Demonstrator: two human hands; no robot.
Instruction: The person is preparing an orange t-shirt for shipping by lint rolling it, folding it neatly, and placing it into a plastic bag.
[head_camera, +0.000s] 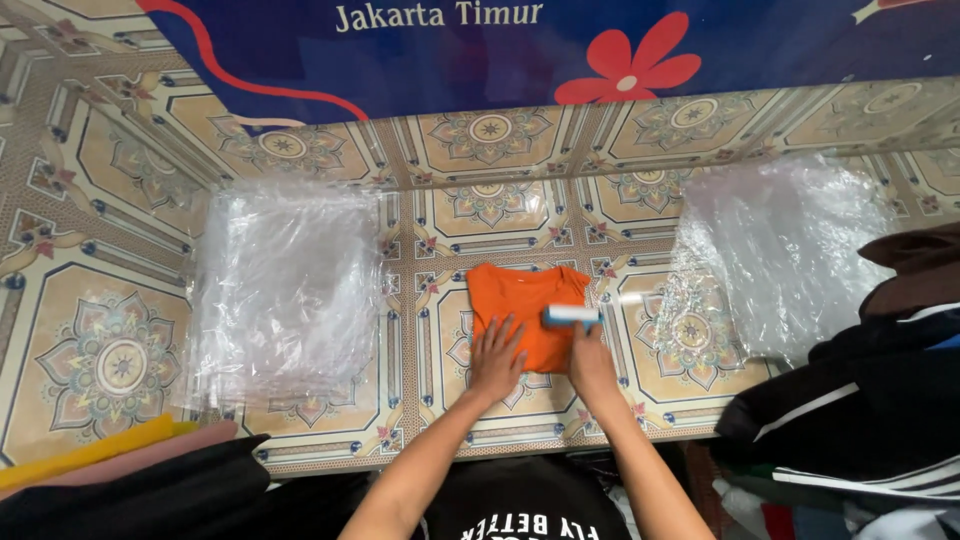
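Clear plastic bags (285, 290) flank folded orange shirt (525, 310) below blue banner (560, 40).

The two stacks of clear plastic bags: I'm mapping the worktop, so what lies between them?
In the head view, between the left bag stack and right bag stack lies a folded orange shirt on patterned tabletop.

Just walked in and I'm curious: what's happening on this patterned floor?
A person presses the left hand flat on a folded orange shirt lying on the tiled floor, while the right hand holds a blue-and-white roller at the shirt's edge. Stacks of clear plastic bags lie at either side, with dark clothes piled to the right.
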